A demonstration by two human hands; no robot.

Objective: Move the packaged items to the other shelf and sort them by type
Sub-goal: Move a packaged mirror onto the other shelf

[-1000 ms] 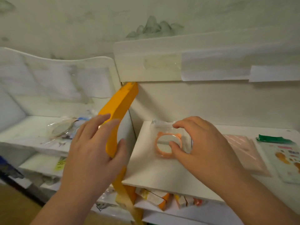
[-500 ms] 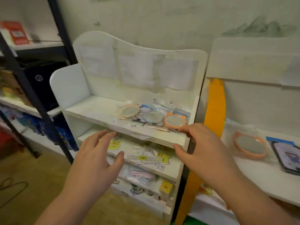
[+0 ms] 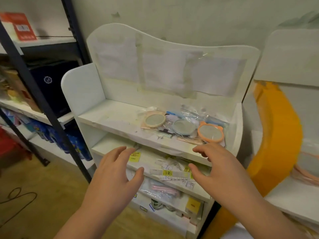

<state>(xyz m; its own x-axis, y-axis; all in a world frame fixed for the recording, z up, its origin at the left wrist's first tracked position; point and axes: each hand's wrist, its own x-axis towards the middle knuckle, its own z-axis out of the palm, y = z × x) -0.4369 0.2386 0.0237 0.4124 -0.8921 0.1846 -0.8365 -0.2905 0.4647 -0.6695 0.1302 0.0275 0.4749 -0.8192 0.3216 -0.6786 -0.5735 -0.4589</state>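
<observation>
A white shelf unit stands ahead. On its top shelf lie three bagged round mirrors: a beige one, a blue-grey one and an orange eared one, on other clear packets. My right hand hovers open just below the orange mirror, fingers apart, holding nothing. My left hand is open in front of the second shelf, empty. On the white shelf to the right a bagged orange mirror lies partly out of view.
The second shelf holds labelled packets; lower shelves hold pink packets and small boxes. An orange curved panel stands between the two white units. A dark metal rack with goods is at left. Cable lies on the floor.
My view swung left from the right shelf to the left unit. My right hand let go of the orange mirror placed on the right shelf; both hands now reach toward the left unit.
</observation>
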